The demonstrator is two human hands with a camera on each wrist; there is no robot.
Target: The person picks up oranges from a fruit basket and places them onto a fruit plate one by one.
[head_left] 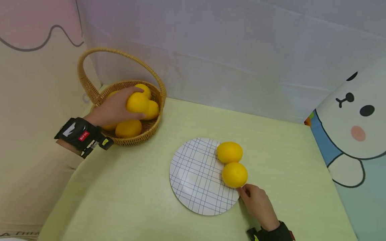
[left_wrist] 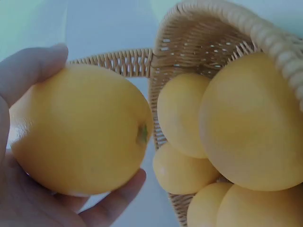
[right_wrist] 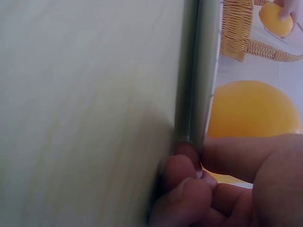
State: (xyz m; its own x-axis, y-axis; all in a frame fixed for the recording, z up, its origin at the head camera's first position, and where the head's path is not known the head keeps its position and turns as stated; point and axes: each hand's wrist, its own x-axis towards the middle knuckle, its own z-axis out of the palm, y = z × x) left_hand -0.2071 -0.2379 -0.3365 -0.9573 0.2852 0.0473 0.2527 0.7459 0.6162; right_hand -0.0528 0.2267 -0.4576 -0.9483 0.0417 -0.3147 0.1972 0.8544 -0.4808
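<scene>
My left hand [head_left: 113, 107] grips a yellow-orange orange [head_left: 137, 102] above the wicker basket [head_left: 146, 136]; in the left wrist view, thumb and fingers wrap around this orange [left_wrist: 85, 130], its stem end facing the basket. More oranges [head_left: 128, 128] lie inside the basket, some partly hidden by the hand. Two oranges [head_left: 234, 174] rest on the right side of a white plate with a blue grid [head_left: 196, 177]. At the plate's lower right edge, my right hand [head_left: 260, 206] pinches the rim; the right wrist view shows the thumb above the plate and the curled fingers [right_wrist: 182, 198] beneath.
The basket's tall arched handle [head_left: 120, 52] rises over its back. A pale green table [head_left: 126, 187] carries everything. A white cloth wall [head_left: 226, 60] borders the far side, and a printed cartoon panel [head_left: 359, 127] stands at right.
</scene>
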